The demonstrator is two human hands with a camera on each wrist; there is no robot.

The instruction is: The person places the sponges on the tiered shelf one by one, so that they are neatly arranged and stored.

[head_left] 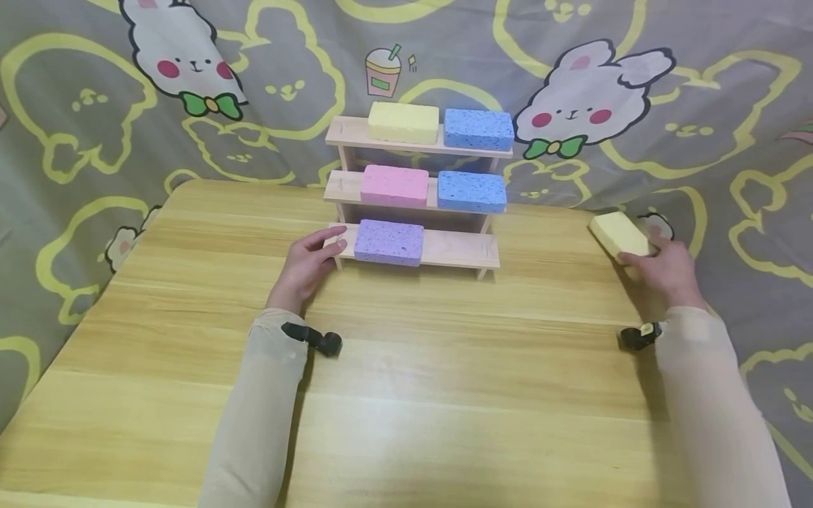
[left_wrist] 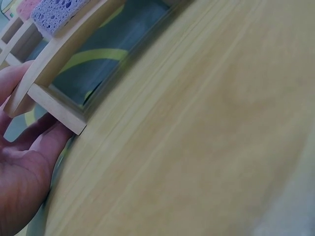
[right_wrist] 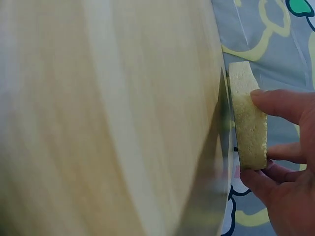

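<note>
My left hand [head_left: 306,267] grips the left end of the lowest board of a small three-tier wooden shelf [head_left: 457,248]; in the left wrist view its thumb and fingers lie around the board end and leg. On that board sits a purple sponge [head_left: 389,242]. The middle board bears a pink sponge [head_left: 394,186] and a blue sponge [head_left: 471,191]. A yellow sponge [head_left: 404,123] and another blue sponge [head_left: 478,129] are on the top board. Near the table's right edge, my right hand [head_left: 672,271] holds another yellow sponge [right_wrist: 250,123] between thumb and fingers.
The wood-grain table [head_left: 457,395] spreads in front of the shelf. A grey curtain [head_left: 438,42] with rabbit drawings hangs close behind it and along both sides. Each wrist carries a black camera mount [head_left: 314,339].
</note>
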